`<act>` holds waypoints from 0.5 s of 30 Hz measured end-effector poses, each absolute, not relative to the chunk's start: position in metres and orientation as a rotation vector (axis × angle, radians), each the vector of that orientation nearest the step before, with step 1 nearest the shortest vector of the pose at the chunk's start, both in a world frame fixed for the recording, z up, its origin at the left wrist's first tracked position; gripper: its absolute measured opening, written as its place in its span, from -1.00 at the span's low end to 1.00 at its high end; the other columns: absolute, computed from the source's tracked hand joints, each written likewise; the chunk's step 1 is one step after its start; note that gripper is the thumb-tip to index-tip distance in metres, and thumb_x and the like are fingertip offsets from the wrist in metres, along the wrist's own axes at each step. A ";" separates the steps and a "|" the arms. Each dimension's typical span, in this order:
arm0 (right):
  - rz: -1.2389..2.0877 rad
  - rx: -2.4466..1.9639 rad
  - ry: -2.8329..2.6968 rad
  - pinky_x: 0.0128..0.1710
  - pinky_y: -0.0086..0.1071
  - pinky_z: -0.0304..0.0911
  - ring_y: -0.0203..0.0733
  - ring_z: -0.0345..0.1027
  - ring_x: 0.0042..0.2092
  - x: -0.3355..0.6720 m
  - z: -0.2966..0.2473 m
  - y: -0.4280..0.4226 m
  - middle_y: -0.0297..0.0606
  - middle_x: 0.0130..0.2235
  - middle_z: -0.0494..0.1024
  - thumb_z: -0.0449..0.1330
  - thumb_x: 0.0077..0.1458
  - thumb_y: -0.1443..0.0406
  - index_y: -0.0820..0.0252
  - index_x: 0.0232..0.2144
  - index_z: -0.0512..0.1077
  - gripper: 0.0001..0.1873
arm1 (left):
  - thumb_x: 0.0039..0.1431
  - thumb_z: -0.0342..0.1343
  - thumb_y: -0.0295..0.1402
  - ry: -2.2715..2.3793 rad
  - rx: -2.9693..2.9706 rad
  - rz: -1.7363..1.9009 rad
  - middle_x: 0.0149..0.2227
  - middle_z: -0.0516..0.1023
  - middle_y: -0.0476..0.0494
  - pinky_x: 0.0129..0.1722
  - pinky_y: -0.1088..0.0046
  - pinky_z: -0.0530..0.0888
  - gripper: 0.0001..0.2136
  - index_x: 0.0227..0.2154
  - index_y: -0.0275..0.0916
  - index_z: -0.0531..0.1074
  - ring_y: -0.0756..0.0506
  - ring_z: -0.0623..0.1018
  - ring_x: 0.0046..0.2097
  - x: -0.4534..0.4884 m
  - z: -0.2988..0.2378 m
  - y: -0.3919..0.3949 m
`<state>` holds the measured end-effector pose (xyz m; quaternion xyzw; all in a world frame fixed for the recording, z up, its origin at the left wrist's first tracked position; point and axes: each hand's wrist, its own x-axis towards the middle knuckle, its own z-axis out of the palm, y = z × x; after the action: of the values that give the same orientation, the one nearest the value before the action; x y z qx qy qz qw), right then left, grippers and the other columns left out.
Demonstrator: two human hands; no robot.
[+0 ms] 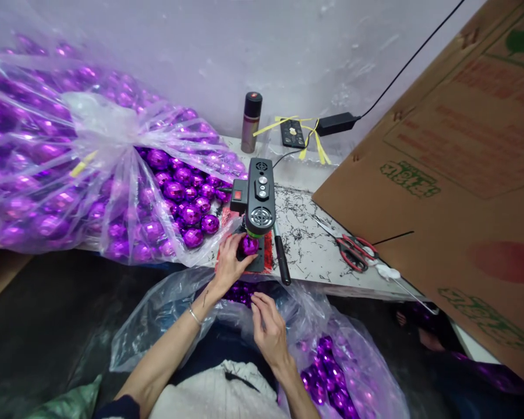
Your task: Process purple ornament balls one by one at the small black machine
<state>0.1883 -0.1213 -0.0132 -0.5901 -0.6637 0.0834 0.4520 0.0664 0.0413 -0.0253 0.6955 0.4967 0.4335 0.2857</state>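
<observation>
My left hand grips a shiny purple faceted bauble between thumb and fingers. The bauble sits beneath the head of a small black benchtop machine, at its green tip. My right hand hovers lower, over my lap, with thumb and fingers pinched; whatever they hold, if anything, is too small to make out. Around it spreads an open clear plastic bag with more purple baubles inside. The machine's black-handled lever points down on its right side.
A large clear bag of purple baubles lies at left, with loose baubles at its opening. Red-handled scissors and black shavings lie on the white table. A spray can stands behind; a cardboard box bounds the right.
</observation>
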 end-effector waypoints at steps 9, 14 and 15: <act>-0.275 -1.314 -1.521 -0.22 -0.28 0.61 -0.08 0.56 0.01 0.230 0.054 -0.069 -0.02 0.00 0.57 0.21 0.27 0.34 0.11 0.22 0.36 -0.52 | 0.10 0.41 -0.14 1.232 1.816 1.150 0.20 0.54 -0.34 0.31 -0.04 0.36 -0.38 0.20 -0.18 0.41 -0.35 0.49 0.27 0.065 -0.037 0.043; -0.296 -1.098 -1.707 -0.23 -0.26 0.58 -0.09 0.57 -0.05 0.222 0.095 -0.034 -0.03 -0.04 0.60 0.20 0.30 0.22 0.16 0.18 0.34 -0.56 | 0.15 0.37 -0.11 1.198 1.820 1.154 0.20 0.54 -0.32 0.29 -0.03 0.39 -0.41 0.20 -0.16 0.41 -0.34 0.50 0.26 0.064 -0.033 0.041; -0.252 -1.078 -1.712 -0.26 -0.29 0.56 -0.12 0.58 -0.09 0.219 0.099 -0.028 -0.06 -0.08 0.61 0.17 0.31 0.25 0.16 0.10 0.38 -0.66 | 0.16 0.36 -0.11 1.185 1.826 1.153 0.19 0.54 -0.32 0.28 -0.01 0.40 -0.42 0.20 -0.15 0.40 -0.33 0.50 0.25 0.064 -0.032 0.040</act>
<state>0.2190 -0.0283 0.0988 -0.4503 -0.7152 -0.1051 0.5241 0.0641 0.0403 -0.0324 0.6991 0.4536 0.4414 0.3325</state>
